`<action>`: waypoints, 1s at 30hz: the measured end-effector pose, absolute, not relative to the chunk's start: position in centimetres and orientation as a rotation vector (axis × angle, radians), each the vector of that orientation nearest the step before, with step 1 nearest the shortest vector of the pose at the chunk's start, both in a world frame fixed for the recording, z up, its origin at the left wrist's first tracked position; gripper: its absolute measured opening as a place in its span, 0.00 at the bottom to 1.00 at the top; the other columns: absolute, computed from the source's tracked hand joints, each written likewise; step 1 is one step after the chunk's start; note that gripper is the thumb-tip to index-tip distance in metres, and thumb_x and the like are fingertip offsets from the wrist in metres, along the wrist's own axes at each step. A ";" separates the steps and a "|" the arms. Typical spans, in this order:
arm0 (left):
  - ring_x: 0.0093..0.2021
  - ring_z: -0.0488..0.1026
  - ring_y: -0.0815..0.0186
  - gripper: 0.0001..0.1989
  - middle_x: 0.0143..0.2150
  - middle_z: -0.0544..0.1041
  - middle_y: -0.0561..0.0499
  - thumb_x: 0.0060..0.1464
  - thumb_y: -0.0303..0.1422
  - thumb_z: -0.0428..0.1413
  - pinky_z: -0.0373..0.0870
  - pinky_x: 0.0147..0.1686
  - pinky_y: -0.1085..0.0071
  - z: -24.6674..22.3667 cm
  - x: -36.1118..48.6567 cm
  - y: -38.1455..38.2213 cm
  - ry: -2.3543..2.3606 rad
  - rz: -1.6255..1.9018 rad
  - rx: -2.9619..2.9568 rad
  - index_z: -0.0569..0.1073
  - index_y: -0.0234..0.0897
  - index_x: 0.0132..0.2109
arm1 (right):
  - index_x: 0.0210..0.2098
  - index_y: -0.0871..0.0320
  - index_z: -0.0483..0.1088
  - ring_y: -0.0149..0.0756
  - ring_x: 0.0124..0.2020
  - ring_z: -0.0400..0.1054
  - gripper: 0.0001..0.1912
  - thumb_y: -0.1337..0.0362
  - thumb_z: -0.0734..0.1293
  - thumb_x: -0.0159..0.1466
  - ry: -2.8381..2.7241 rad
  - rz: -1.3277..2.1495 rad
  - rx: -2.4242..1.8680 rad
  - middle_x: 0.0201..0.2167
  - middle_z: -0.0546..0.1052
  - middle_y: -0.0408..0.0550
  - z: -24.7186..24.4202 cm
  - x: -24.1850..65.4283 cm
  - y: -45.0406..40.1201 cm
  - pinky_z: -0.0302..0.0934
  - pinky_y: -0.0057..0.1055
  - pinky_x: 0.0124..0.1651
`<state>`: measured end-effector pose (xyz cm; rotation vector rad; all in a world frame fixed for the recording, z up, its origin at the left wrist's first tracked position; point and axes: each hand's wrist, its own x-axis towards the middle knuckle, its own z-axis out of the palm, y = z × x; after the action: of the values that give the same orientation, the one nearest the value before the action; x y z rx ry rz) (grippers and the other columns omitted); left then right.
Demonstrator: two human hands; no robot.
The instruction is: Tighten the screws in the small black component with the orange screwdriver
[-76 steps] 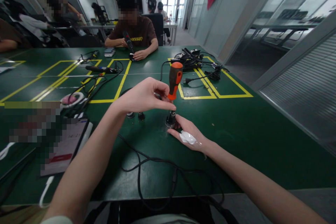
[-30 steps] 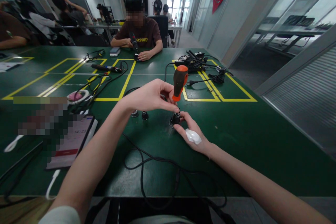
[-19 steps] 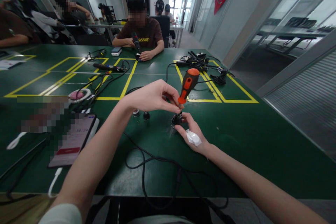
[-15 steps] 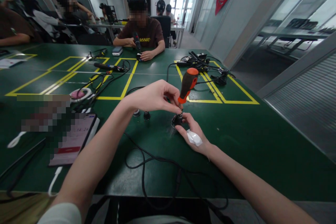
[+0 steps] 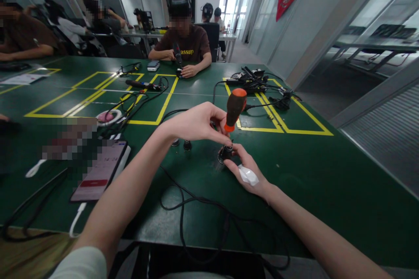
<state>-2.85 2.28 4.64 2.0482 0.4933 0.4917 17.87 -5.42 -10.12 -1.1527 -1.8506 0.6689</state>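
Observation:
An orange-and-dark-grey screwdriver [image 5: 236,110] stands almost upright, handle up. My left hand [image 5: 203,123] is closed at its lower end, thumb and fingers pinched round the shaft just below the handle. Beneath its tip is a small black round part with a shiny rim [image 5: 223,155], resting on the green table [image 5: 294,200]. Thumb and fingers of my right hand [image 5: 245,168], which has a white patch on its back, hold this part from the right side. The screwdriver's tip is hidden by my fingers. Two similar small dark parts, one of them a black cap-like piece [image 5: 187,145], stand left of it.
Black cables [image 5: 196,200] loop across the table before me. A phone [image 5: 101,172] with a white cable lies left. Yellow tape outlines [image 5: 159,113], a soldering-iron-like tool [image 5: 142,85] and a cable heap [image 5: 250,79] are farther off. Across sits a co-worker [image 5: 185,43] holding a power tool.
The whole view has shifted a little, so things appear farther right. The screwdriver leans slightly less. Both hands keep their hold.

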 end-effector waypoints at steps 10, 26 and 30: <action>0.33 0.77 0.73 0.08 0.32 0.82 0.52 0.47 0.29 0.69 0.74 0.38 0.77 4.2 -2.8 2.4 0.447 0.501 2.002 0.80 0.30 0.32 | 0.50 0.53 0.69 0.44 0.39 0.75 0.13 0.57 0.67 0.68 -1.833 0.670 -1.158 0.41 0.80 0.50 -10.8 18.2 -5.4 0.73 0.40 0.44; 0.32 0.77 0.73 0.09 0.32 0.82 0.51 0.46 0.28 0.70 0.74 0.36 0.78 4.9 -3.0 2.1 0.489 0.471 1.976 0.79 0.29 0.34 | 0.50 0.54 0.68 0.43 0.38 0.75 0.14 0.60 0.68 0.66 -1.869 0.647 -1.162 0.43 0.79 0.50 -10.0 17.8 -5.5 0.73 0.41 0.44; 0.34 0.79 0.71 0.10 0.34 0.83 0.50 0.46 0.28 0.69 0.75 0.36 0.78 4.8 -3.0 2.2 0.485 0.479 1.962 0.79 0.29 0.36 | 0.50 0.54 0.68 0.43 0.38 0.75 0.14 0.60 0.68 0.66 -1.878 0.636 -1.140 0.42 0.78 0.50 -10.0 17.7 -5.5 0.73 0.41 0.45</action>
<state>-2.98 2.17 4.75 1.9621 0.4845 0.4788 17.70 -5.49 -10.03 -1.1404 -1.8777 0.6359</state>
